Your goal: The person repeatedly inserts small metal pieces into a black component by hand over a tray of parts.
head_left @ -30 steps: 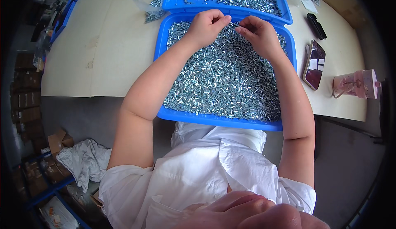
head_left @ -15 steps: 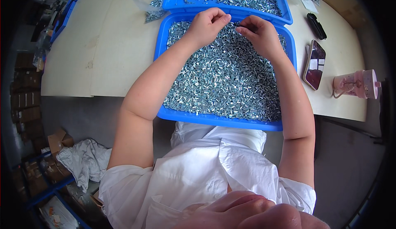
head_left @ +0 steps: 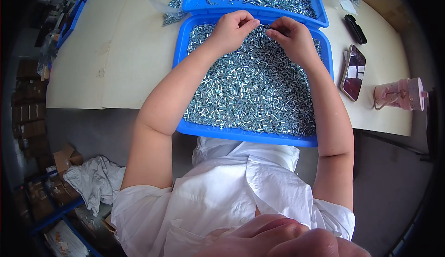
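A blue plastic tray (head_left: 245, 136) in front of me is filled with small, shiny metal pins (head_left: 245, 90). Over its far end, my left hand (head_left: 232, 31) is closed in a pinch, thumb against curled forefinger. My right hand (head_left: 294, 39) hovers just to the right, also pinched, with its fingers curled towards the left one. A small gap separates the two hands. Whatever sits between the fingertips of either hand is too small or hidden to name.
A second blue tray (head_left: 322, 14) of similar pins adjoins the far side. Left of it lies a clear bag (head_left: 174, 14) with pins. On the right are a black case (head_left: 355, 29), a phone (head_left: 353, 74) and a pink cup (head_left: 398, 94). Cardboard boxes (head_left: 32, 118) stand at far left.
My left hand has dipped very slightly. My right hand stays almost where it was, and both remain pinched over the tray's far end.
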Available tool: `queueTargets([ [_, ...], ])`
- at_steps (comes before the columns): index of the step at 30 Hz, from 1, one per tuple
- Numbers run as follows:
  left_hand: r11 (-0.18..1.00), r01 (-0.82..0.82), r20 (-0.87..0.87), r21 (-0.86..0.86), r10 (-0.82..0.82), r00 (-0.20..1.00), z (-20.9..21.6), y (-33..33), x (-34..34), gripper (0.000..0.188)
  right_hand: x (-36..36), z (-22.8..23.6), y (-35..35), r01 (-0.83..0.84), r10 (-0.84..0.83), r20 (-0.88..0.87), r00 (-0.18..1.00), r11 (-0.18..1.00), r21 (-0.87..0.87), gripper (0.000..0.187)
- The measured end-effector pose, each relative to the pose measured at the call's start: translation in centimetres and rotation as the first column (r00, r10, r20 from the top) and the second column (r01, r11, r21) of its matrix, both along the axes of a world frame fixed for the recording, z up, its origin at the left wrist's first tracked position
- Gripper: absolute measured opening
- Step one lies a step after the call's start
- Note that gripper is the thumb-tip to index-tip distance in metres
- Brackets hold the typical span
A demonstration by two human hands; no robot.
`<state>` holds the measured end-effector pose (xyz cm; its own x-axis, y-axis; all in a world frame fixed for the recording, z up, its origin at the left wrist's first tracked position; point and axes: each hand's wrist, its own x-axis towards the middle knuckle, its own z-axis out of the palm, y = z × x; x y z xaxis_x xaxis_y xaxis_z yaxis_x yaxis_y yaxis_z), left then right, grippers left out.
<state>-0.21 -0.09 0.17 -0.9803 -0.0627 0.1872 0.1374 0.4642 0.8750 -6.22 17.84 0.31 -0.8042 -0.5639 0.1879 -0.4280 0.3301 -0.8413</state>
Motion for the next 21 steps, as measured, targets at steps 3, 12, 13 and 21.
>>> queueTargets([
  [3,0.998,-0.011,-0.01,0.067,0.012,1.0,-0.3,0.0,-0.1,0.016,0.0,0.3,-0.2,0.015,-0.024,-0.14,0.99,0.998,-0.067,0.021],
  [12,0.936,-0.029,0.067,0.352,0.005,0.998,0.2,0.3,0.2,0.015,-0.3,0.7,0.0,0.027,0.083,0.222,0.971,0.892,-0.452,0.017],
  [13,0.926,-0.027,0.069,0.376,0.001,0.998,0.2,0.3,0.2,0.015,-0.2,0.8,0.0,0.01,0.121,0.235,0.964,0.871,-0.491,0.015],
  [21,0.888,-0.003,0.04,0.459,-0.017,0.999,0.3,0.4,0.2,0.016,0.0,0.9,-0.2,0.029,0.128,0.25,0.96,0.841,-0.54,0.013],
])
